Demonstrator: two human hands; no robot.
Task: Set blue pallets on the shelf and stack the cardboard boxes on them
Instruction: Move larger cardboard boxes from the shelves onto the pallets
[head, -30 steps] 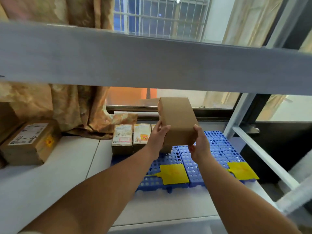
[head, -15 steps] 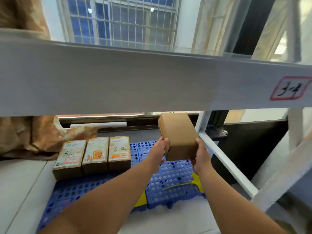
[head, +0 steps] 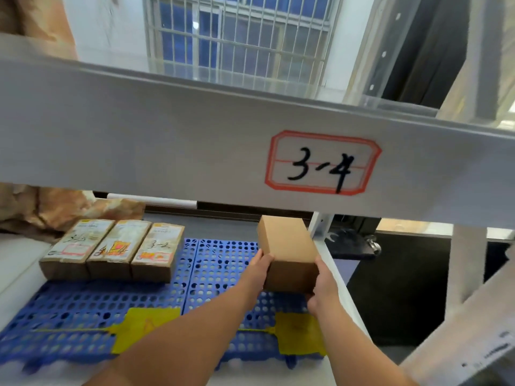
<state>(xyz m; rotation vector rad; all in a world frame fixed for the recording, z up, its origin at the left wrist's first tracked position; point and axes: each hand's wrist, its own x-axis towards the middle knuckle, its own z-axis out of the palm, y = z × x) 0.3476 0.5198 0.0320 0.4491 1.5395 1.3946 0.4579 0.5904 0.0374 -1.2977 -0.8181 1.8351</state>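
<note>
A plain cardboard box (head: 287, 246) is gripped between my left hand (head: 257, 267) on its left side and my right hand (head: 323, 285) on its right front corner. It sits at or just above the back right part of the right blue pallet (head: 223, 271); contact cannot be told. A second blue pallet (head: 83, 307) lies to the left on the white shelf (head: 16, 263). Three labelled cardboard boxes (head: 111, 249) stand side by side along the left pallet's back. Yellow tags (head: 145, 327) lie on both pallets' fronts.
A thick white shelf beam (head: 139, 140) with a red-framed label "3-4" (head: 323, 162) crosses close overhead. A white upright post (head: 317, 227) and a slanted rail (head: 340, 280) border the shelf at the right. Crumpled brown paper (head: 55, 210) lies at the back left.
The plain box has gone down and right toward the right pallet's back corner, still in both hands. My view has shifted right, bringing the "3-4" label into the middle.
</note>
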